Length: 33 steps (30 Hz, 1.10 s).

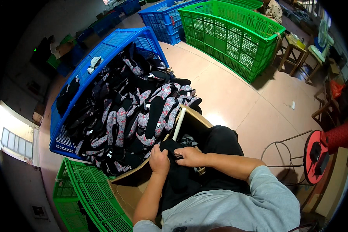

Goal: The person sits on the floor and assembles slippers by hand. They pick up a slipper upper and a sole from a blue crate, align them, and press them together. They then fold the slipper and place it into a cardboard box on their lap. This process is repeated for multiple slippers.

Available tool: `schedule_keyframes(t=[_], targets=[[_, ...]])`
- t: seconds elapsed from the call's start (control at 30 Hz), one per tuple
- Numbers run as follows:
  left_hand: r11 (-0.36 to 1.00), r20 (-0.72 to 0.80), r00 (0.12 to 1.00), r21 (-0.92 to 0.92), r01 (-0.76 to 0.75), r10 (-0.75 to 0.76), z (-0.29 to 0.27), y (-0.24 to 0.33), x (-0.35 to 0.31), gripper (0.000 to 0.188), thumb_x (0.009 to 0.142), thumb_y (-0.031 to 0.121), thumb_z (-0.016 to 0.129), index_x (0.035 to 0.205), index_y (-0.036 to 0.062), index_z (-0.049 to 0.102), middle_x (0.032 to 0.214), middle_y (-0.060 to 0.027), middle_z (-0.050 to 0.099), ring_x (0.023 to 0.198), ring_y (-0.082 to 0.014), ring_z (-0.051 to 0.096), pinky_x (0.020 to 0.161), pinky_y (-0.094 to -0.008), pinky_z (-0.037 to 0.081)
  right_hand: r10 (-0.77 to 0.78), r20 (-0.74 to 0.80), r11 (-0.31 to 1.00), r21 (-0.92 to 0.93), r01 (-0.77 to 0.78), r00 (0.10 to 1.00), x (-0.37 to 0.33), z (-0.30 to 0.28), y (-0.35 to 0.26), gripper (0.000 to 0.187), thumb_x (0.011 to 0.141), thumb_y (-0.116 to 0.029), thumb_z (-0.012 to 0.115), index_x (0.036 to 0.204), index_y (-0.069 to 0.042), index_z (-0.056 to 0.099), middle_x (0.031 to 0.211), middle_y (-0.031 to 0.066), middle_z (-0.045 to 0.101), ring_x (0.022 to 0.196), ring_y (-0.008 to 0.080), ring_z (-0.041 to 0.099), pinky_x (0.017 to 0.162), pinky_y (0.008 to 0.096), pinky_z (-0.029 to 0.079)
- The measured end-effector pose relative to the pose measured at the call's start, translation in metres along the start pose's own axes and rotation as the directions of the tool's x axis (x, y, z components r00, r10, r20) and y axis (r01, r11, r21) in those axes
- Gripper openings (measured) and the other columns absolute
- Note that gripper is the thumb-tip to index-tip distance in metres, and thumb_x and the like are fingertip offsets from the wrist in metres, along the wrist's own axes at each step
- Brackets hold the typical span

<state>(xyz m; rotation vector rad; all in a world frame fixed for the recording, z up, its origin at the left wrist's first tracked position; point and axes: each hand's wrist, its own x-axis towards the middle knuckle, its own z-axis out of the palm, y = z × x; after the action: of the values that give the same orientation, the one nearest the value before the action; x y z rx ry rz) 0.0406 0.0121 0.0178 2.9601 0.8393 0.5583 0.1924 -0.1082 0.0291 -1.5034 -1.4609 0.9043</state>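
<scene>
In front of my lap, my left hand (159, 159) is closed on the left edge of a black cloth slipper (169, 145). My right hand (191, 157) presses against the slipper's right side, fingers closed round a small dark metallic tool (178, 156) whose kind is too small to make out. Just beyond my hands spreads a big heap of slippers (121, 118), black with grey-and-pink patterned soles. It spills from a tipped blue crate (76, 73) toward an open cardboard box (129, 193) at my left knee. A pale rod (179, 124) stands up behind the held slipper.
A green crate (92, 193) lies at lower left. Farther off stand a large green crate (230, 42) and blue crates (162, 23). To my right is a red round stool (316, 156) with black objects on it. Wooden stools (292, 52) line the far right; a person sits there.
</scene>
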Motion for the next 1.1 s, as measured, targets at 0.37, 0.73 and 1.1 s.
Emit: schedule_keyframes(t=[0.37, 0.73, 1.1], targets=[[0.953, 0.477, 0.833, 0.24, 0.184, -0.281, 0.0, 0.003, 0.026, 0.03, 0.081, 0.016, 0.066, 0.105, -0.0005, 0.06, 0.112, -0.0111, 0.049, 0.102, -0.0289, 0.056, 0.078, -0.0413, 0.052, -0.042, 0.005, 0.991, 0.129, 0.041, 0.999, 0.012, 0.011, 0.003, 0.021, 0.077, -0.015, 0.065, 0.084, 0.0, 0.051, 0.075, 0.0191, 0.057, 0.071, 0.0349, 0.058, 0.066, 0.0422, 0.045], [0.96, 0.28, 0.919, 0.11, 0.256, -0.277, 0.003, 0.005, 0.015, 0.031, 0.078, 0.01, 0.064, 0.105, -0.0044, 0.055, 0.1, -0.0216, 0.059, 0.09, -0.0392, 0.063, 0.075, -0.0465, 0.054, 0.058, 0.004, 0.983, 0.176, -0.057, 0.998, 0.01, 0.014, 0.005, 0.019, 0.078, -0.014, 0.065, 0.085, 0.0, 0.053, 0.077, 0.0178, 0.058, 0.072, 0.0292, 0.058, 0.068, 0.0402, 0.046], [0.967, 0.209, 0.953, 0.171, 0.187, -0.221, -0.003, 0.008, -0.007, 0.012, 0.079, 0.005, 0.06, 0.089, -0.0019, 0.062, 0.098, -0.0189, 0.056, 0.085, -0.0353, 0.063, 0.069, -0.0435, 0.054, 0.145, 0.042, 0.984, 0.094, -0.149, 0.988, -0.003, 0.015, 0.009, 0.024, 0.078, -0.02, 0.067, 0.087, -0.001, 0.055, 0.078, 0.0162, 0.06, 0.074, 0.0295, 0.06, 0.069, 0.0403, 0.047]])
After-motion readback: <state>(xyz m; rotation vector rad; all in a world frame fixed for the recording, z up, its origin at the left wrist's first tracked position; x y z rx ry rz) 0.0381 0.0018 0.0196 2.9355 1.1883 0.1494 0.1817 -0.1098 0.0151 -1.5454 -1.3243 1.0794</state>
